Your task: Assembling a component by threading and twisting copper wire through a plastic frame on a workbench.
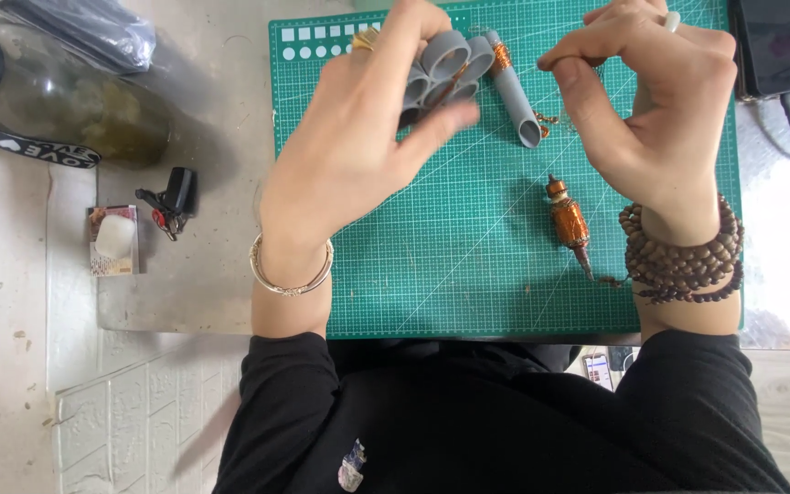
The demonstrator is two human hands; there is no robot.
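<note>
Head view: hands [358, 137] partly hide grey tubes [445, 69], perhaps bundled.

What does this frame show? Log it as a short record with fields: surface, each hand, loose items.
surface: green cutting mat on a pale table
left hand: left hand grips a bundle of short grey tubes
right hand: right hand pinched shut above the mat; what it pinches is too small to tell
loose on mat: copper-wound spool
off mat: glass jar, black clip
wrists: silver bangle, wooden bead bracelets
</note>
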